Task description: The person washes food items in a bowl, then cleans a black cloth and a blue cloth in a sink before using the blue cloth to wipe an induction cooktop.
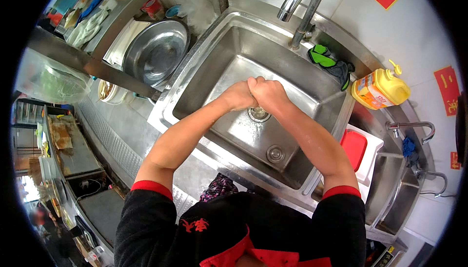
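Over the stainless steel sink basin, my left hand and my right hand are pressed together with curled fingers. A small greyish patch shows between them, too little to identify, and the palms are hidden. I cannot tell whether either hand grips anything. Just below the hands, a round metal drain fitting is partly covered by them. A second round drain lies nearer to me in the basin floor. Wet patches shine on the steel. The chrome gooseneck faucet rises at the back rim, beyond my hands.
Green and grey gloves lie on the back ledge beside a yellow pump bottle. A large metal bowl stands left of the sink. At right are a red lid and smaller sinks. A metal post crosses at left.
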Motion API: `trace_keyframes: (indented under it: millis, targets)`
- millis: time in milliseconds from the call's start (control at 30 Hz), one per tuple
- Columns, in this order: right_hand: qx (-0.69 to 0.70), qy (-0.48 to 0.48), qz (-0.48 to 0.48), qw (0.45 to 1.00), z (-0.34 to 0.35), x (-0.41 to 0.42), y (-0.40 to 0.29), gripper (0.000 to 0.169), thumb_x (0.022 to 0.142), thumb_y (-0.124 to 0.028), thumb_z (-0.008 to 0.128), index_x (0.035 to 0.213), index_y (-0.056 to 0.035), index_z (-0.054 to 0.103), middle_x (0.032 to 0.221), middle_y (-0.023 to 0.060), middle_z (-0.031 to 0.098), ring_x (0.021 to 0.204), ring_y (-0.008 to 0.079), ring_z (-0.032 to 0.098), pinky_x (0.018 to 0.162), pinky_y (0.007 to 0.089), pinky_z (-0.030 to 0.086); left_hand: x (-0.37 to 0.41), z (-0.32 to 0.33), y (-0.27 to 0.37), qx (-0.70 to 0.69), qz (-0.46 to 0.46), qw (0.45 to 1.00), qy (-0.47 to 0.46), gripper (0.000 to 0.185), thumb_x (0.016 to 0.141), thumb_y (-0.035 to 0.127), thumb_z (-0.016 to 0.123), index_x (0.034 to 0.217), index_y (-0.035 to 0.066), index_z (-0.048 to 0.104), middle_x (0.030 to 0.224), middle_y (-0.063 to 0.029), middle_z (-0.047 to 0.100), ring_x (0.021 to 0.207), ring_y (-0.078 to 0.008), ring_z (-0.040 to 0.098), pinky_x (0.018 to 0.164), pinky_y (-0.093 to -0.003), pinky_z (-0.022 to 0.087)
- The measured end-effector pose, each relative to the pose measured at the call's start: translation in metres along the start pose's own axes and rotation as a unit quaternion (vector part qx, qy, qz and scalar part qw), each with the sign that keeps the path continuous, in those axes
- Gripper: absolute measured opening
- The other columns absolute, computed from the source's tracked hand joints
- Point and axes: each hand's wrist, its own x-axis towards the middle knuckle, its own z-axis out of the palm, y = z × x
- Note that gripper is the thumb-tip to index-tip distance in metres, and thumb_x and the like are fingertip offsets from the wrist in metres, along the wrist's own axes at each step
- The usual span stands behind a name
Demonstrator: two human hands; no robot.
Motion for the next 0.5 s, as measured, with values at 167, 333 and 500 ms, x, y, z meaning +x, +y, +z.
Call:
trace_keyframes:
  millis: [167, 333, 500]
  targets:
    - [0.108, -0.168, 0.112, 0.973, -0.006, 0.014, -0.011, 0.025, 0.062, -0.010, 0.061, 0.085, -0.0005, 0.056, 0.077, 0.0176, 0.061, 0.074, 0.0303, 0.061, 0.061, 0.0391, 0.048, -0.009, 0.004, -0.006, 0.237, -0.003, 0.969, 0.070, 0.026, 0.065, 0.019, 0.061, 0.083, 0.001, 0.057, 0.083, -0.0164, 0.062, 0.075, -0.0283, 0.061, 0.065, -0.0388, 0.049]
    - [0.337, -0.175, 0.141, 0.914, 0.015, 0.014, 0.008, 0.029, 0.056, -0.011, 0.066, 0.083, -0.0019, 0.061, 0.077, 0.0140, 0.061, 0.070, 0.0232, 0.060, 0.062, 0.0342, 0.046, -0.012, 0.000, -0.012, 0.317, 0.122, 0.928, 0.155, 0.019, 0.069, 0.015, 0.058, 0.082, 0.004, 0.050, 0.077, -0.0140, 0.061, 0.079, -0.0277, 0.061, 0.064, -0.0379, 0.049]
    - [0.504, -0.165, 0.189, 0.826, -0.002, 0.014, 0.015, 0.040, 0.052, -0.009, 0.070, 0.088, 0.0013, 0.058, 0.071, 0.0103, 0.060, 0.064, 0.0188, 0.057, 0.060, 0.0307, 0.046, -0.008, 0.010, -0.022, 0.222, 0.185, 0.918, 0.273, 0.020, 0.064, 0.007, 0.063, 0.079, 0.005, 0.049, 0.071, -0.0124, 0.058, 0.074, -0.0259, 0.060, 0.054, -0.0364, 0.047]
